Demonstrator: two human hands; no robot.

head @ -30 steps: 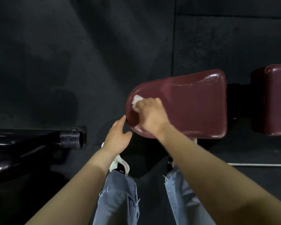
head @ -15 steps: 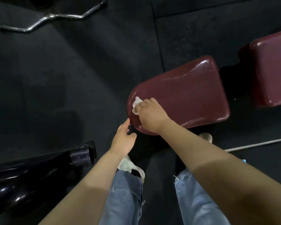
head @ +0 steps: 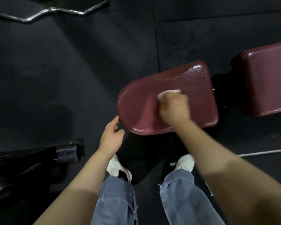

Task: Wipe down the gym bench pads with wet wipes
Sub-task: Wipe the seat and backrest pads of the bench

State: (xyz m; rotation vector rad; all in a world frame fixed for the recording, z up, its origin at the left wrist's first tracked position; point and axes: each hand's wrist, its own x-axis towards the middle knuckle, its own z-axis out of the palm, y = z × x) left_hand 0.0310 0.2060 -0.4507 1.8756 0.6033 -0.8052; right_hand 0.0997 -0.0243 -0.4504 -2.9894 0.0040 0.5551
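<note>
Dim scene; glare on pad [head: 199, 70], motion-blurred right hand [head: 174, 107].

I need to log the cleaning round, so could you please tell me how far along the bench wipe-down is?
Done: the seat pad shines wet at its far corner. In hand: the right hand presses the wet wipe on the pad's middle, blurred with motion, while the left hand touches the rounded rim. Left: the back pad shows no wet sheen.

place: gym | evidence: maroon bench pads [head: 177, 82]; curl bar [head: 55, 11]; black rubber floor [head: 71, 70]
</note>
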